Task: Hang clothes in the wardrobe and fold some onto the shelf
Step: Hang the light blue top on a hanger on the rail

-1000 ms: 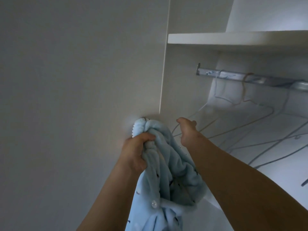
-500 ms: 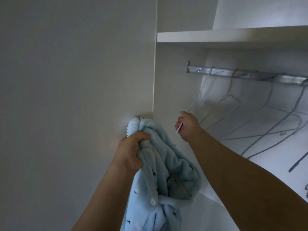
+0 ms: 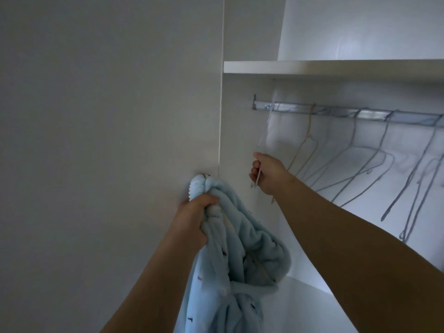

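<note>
Reaching a second earlier, the right hand (image 3: 268, 173) had now curled its fingers round the thin wire of a pale hanger (image 3: 257, 177) at the left end of the wardrobe. That hanger's upper part was blurred, so I could not tell whether its hook sat on the rail (image 3: 336, 112). The left hand (image 3: 193, 216) stayed clenched on a bunched light blue fleece garment (image 3: 242, 248), held up just beside the wardrobe's side panel (image 3: 237, 131), the rest of it hanging down below the wrist. Several other wire hangers (image 3: 374, 162) hung from the rail under the white shelf (image 3: 312, 67).
</note>
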A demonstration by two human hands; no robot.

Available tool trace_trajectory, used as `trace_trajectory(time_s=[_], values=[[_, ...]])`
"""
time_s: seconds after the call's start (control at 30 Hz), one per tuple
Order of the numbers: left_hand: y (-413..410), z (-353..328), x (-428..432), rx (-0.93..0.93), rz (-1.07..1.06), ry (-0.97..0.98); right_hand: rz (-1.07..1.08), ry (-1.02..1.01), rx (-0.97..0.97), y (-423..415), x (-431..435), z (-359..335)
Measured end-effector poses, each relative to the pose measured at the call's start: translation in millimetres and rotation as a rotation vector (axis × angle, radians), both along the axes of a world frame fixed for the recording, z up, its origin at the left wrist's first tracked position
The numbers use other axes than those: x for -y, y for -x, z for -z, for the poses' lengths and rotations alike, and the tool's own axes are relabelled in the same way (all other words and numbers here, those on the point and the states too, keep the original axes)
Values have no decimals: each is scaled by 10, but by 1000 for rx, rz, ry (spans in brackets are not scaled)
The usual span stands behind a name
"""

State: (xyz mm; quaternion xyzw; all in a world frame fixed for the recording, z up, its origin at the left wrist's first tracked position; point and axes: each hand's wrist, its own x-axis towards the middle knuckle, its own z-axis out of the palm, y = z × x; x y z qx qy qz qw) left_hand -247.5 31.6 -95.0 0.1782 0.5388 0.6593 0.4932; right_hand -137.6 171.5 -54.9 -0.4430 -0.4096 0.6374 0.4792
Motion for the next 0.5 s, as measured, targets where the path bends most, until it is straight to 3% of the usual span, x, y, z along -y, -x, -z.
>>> trace_trajectory(time_s=[0.3, 0.5], values=[[89, 9, 146, 25, 150, -22, 14, 5, -104, -133, 938, 465], [-128, 204, 291, 6, 212, 53, 116, 22, 33, -576, 1522, 857]])
